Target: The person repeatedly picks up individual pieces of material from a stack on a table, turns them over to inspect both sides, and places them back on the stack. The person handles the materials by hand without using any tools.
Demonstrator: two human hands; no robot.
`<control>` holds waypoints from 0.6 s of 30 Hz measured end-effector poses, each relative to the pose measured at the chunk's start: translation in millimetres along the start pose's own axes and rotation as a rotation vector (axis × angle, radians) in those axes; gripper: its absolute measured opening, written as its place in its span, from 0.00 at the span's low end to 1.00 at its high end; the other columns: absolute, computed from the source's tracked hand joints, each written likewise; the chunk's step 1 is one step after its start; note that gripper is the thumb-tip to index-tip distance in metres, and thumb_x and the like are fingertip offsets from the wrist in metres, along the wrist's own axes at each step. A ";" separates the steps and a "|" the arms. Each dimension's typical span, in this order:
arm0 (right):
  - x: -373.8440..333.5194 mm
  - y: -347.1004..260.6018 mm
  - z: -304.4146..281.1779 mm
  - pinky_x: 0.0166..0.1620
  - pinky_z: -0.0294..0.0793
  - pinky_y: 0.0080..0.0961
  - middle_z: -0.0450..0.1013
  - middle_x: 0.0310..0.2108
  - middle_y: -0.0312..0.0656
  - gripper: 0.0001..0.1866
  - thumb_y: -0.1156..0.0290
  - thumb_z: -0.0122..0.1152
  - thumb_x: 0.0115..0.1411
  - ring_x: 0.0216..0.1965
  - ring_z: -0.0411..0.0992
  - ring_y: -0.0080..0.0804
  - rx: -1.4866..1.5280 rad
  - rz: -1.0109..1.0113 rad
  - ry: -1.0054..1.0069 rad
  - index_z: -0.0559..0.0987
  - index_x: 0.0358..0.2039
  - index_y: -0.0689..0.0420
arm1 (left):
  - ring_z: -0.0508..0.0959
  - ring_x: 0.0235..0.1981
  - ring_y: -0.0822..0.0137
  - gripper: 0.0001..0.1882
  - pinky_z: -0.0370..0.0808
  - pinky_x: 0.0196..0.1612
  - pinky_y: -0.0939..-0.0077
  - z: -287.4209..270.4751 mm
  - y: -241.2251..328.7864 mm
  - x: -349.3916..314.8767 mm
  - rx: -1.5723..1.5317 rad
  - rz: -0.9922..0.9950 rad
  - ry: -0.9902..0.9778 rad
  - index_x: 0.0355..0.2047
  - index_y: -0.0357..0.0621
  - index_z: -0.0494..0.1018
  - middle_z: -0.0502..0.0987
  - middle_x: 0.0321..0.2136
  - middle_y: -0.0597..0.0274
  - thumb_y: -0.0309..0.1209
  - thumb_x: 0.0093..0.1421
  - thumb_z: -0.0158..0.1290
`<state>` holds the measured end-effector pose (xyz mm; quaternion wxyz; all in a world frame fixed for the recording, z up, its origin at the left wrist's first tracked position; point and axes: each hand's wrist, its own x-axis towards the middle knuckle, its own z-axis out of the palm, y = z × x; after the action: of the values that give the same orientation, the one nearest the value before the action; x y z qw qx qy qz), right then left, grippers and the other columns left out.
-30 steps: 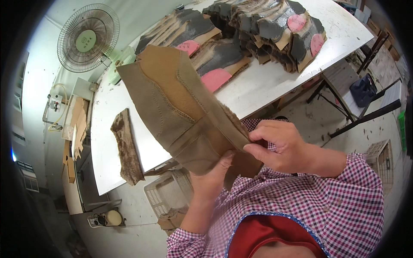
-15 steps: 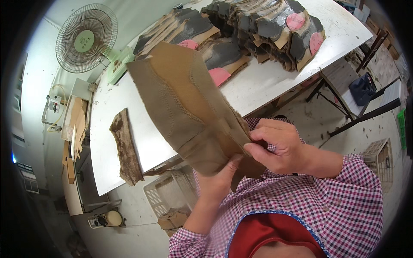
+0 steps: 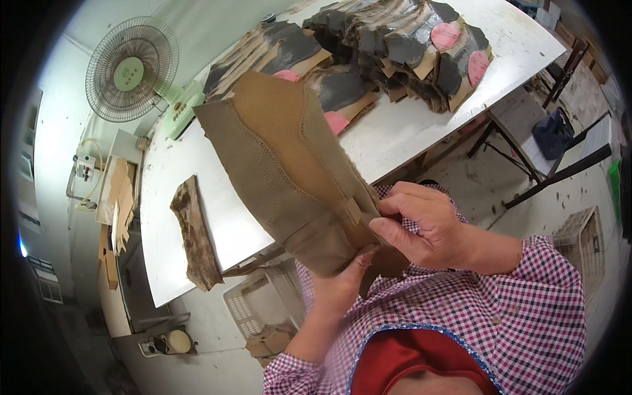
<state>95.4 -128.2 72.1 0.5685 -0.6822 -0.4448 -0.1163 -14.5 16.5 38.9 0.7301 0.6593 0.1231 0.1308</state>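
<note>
A large stitched boot upper, brown and tan with a fuzzy edge on its right side, is held up in front of me over the table's near edge. My left hand grips its lower end, the thumb lying on the front face and the other fingers mostly hidden behind. With thumb and forefinger, my right hand pinches the right edge near the bottom. A small tab of material stands up from the upper's face beside those fingers. To the left, a narrow furry brown strip lies across the table's edge.
The white table carries stacked uppers with dark linings and pink patches at the back. A fan stands at the back left. Below are a plastic crate and, at right, a bench with a dark bag.
The small tab on the upper's face now stands out more beside my right fingers. Both hands keep their grip and the upper has shifted only slightly; the whole view has moved a little.
</note>
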 end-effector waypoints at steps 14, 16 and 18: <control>3.8 -1.7 -3.2 0.20 0.65 0.25 0.67 0.17 0.41 0.06 0.80 0.62 0.52 0.17 0.66 0.31 -0.045 0.048 0.107 0.73 0.21 0.61 | 0.77 0.36 0.70 0.14 0.75 0.39 0.76 15.6 0.2 -7.4 0.019 -0.022 -0.034 0.43 0.36 0.75 0.79 0.37 0.62 0.25 0.57 0.62; 8.1 -3.0 -3.0 0.20 0.64 0.25 0.67 0.17 0.41 0.07 0.80 0.62 0.52 0.16 0.65 0.30 -0.024 0.071 0.147 0.73 0.20 0.61 | 0.77 0.36 0.71 0.14 0.75 0.39 0.76 17.2 -2.5 -8.0 0.041 -0.047 -0.059 0.43 0.36 0.75 0.79 0.36 0.63 0.26 0.57 0.62; 8.9 0.7 -1.7 0.20 0.63 0.25 0.66 0.16 0.41 0.07 0.79 0.62 0.53 0.16 0.65 0.29 -0.030 0.033 0.158 0.73 0.21 0.61 | 0.77 0.36 0.71 0.14 0.75 0.39 0.76 18.6 -2.1 -7.9 0.054 -0.069 -0.072 0.42 0.37 0.75 0.79 0.36 0.63 0.26 0.57 0.62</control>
<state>101.6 -125.5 78.0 0.5936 -0.6865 -0.3854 -0.1668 -15.3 -3.8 38.7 0.7202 0.6783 0.1228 0.0783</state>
